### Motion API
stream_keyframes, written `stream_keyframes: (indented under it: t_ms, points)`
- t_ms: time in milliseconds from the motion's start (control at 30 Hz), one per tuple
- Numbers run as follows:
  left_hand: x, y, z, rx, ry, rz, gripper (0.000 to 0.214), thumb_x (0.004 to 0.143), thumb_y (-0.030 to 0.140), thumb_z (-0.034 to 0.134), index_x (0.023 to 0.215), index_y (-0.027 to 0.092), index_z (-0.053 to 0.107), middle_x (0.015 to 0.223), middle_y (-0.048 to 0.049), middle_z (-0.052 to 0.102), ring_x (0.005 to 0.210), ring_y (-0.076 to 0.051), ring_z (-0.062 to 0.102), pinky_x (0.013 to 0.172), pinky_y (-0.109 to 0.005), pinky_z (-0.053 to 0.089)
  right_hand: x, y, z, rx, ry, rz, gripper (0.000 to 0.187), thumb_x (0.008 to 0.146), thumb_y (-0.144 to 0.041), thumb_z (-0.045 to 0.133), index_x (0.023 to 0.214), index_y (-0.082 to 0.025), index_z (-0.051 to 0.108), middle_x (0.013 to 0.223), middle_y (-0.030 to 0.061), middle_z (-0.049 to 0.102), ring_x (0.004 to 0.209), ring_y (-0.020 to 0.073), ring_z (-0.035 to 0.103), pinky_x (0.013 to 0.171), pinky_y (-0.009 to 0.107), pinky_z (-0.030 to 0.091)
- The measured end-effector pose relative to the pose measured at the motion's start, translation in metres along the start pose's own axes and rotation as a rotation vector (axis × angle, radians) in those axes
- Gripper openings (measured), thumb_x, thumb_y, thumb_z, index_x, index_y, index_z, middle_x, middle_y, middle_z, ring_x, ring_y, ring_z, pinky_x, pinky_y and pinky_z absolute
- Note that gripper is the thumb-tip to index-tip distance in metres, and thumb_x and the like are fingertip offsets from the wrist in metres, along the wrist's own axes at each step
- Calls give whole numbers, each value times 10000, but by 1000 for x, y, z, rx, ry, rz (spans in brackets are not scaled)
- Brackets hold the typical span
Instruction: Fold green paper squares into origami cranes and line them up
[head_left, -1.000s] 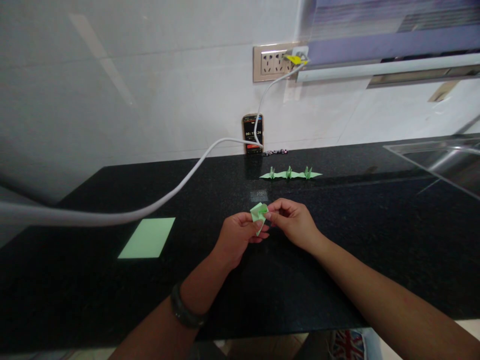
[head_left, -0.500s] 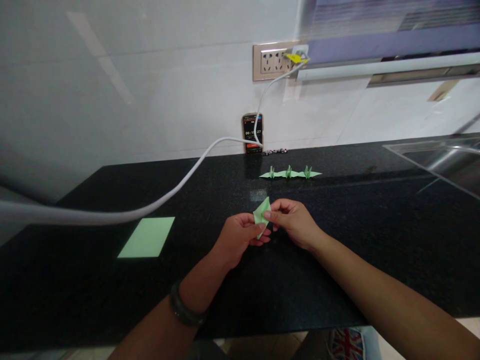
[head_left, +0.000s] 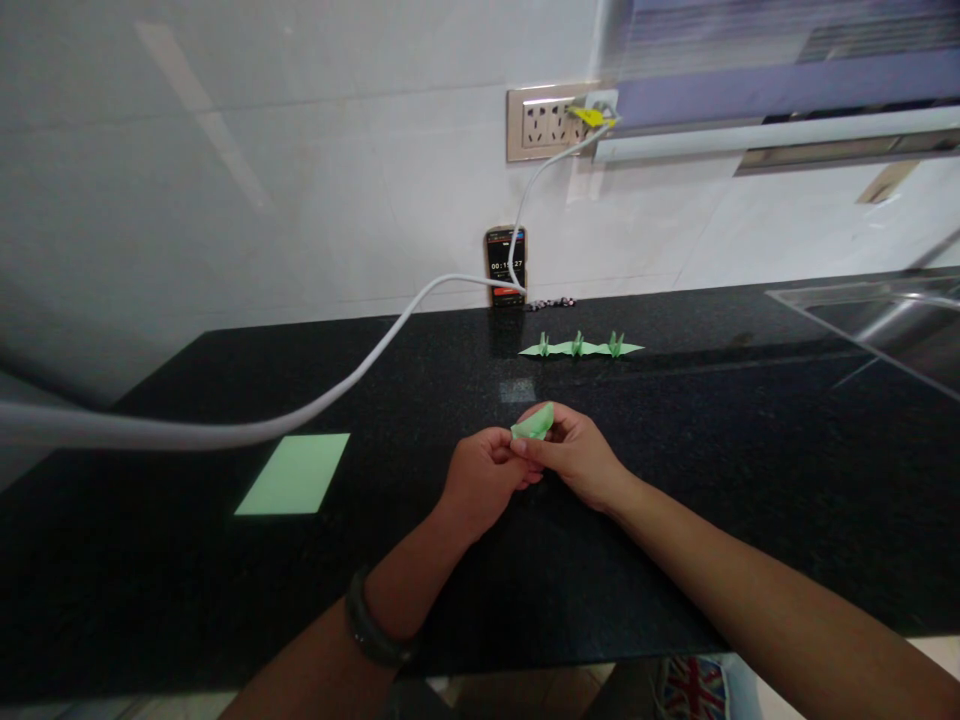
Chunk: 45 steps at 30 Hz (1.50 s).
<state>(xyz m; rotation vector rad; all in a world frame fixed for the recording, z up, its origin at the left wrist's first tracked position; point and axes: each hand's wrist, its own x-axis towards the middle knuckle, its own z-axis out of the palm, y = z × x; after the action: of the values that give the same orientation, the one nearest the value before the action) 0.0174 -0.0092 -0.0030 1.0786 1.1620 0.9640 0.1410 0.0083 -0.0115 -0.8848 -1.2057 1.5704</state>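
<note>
Both hands meet over the middle of the black counter, pinching one small folded piece of green origami paper point(head_left: 534, 424). My left hand point(head_left: 484, 480) grips its lower left edge between thumb and fingers. From the right, my right hand point(head_left: 581, 452) holds it with the thumb in front and fingers behind, so part of the paper is hidden. Beyond the hands, three green paper cranes point(head_left: 577, 346) stand in a row with wing tips touching. A flat stack or sheet of green paper point(head_left: 294, 475) lies to the left of my left hand.
A phone point(head_left: 506, 268) showing a timer leans on the wall, with a beaded string point(head_left: 552, 303) beside it. A white cable point(head_left: 375, 365) sweeps across the left side from the wall socket point(head_left: 546, 124). A sink point(head_left: 892, 320) sits at the right.
The folded paper has turned and bent over, its upper part now leaning right. My right hand has shifted slightly left and down, closer to my left hand. The cranes and flat paper stayed put.
</note>
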Motion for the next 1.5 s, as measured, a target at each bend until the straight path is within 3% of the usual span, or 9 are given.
stream_keyframes:
  t_ms: [567,700,767,867,1100,1300,1500]
  points:
    - [2,-9,-2,59,-44,50,145,638,234,648,719,146,565,598,-27,639,578,-154,626,552,-248,477,0,1,-1,-87,98,-58,203,616,-321,684,687,-175,562,529,-42,524,442,77,471,416,211,399]
    - [0,-8,-1,31,18,139,373,634,228,659,954,192,471,617,0,646,602,-164,633,572,-260,483,1,1,-1,-83,107,-43,205,619,-329,680,667,-167,564,518,-39,531,435,80,486,419,218,420]
    - [-1,-7,0,6,18,178,452,643,215,652,1031,214,421,650,9,650,620,-163,636,594,-267,488,1,2,-1,-83,86,-16,212,613,-329,684,654,-161,563,507,-41,528,433,81,489,419,219,425]
    - [-1,-4,-1,-15,-26,150,355,661,232,634,973,194,468,631,6,641,595,-161,630,575,-266,489,0,2,-3,-87,24,23,215,609,-320,693,659,-153,567,539,-35,547,454,78,502,435,211,429]
    - [3,1,-7,-224,10,48,361,632,230,660,950,157,506,600,16,621,517,-124,602,533,-241,478,1,-1,-12,-98,-131,-14,230,749,-344,569,890,-170,623,670,-4,607,559,81,554,498,197,409]
    - [4,2,-6,-278,2,23,360,643,184,650,981,128,541,645,1,631,544,-111,601,553,-229,486,4,2,-12,-153,-43,-42,230,742,-327,579,899,-176,653,641,-4,616,538,88,543,495,211,400]
    - [5,-1,-6,-223,41,65,313,682,272,628,952,117,598,713,-34,652,554,-110,591,545,-234,487,3,3,-8,-220,27,-73,228,718,-328,595,866,-175,676,645,12,619,528,91,526,476,215,388]
